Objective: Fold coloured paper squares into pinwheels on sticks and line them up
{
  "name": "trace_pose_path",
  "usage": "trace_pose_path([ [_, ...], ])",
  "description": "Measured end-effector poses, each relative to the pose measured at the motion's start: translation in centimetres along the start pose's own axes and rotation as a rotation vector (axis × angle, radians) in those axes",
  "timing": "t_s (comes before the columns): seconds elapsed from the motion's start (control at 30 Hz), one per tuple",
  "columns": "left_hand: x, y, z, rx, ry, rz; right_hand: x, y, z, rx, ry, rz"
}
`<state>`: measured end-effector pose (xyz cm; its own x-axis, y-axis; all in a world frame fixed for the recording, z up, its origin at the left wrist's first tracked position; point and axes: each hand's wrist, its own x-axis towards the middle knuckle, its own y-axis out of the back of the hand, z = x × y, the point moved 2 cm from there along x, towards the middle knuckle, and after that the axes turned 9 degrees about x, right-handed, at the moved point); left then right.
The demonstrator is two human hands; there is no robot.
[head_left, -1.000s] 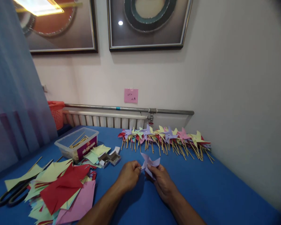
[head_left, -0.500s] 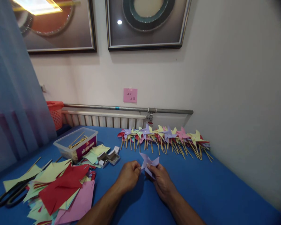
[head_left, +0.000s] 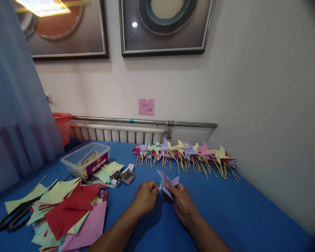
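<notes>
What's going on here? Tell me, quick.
A person holds a lilac paper pinwheel between both hands, the left hand pinching one side and the right hand the other, over the blue table. A row of pinwheels on sticks lies along its far side. To the left lie cut coloured paper, scissors and a clear box of sticks.
</notes>
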<state>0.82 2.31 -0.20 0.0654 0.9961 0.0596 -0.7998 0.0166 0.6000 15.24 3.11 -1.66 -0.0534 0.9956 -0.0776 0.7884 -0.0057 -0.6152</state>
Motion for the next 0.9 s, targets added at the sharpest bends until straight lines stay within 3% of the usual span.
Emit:
trace_pose_path([
  [0.9, -0.11, 0.04, 0.32, 0.035, -0.015, 0.004, 0.04, 0.04, 0.04, 0.019, -0.025, 0.015],
])
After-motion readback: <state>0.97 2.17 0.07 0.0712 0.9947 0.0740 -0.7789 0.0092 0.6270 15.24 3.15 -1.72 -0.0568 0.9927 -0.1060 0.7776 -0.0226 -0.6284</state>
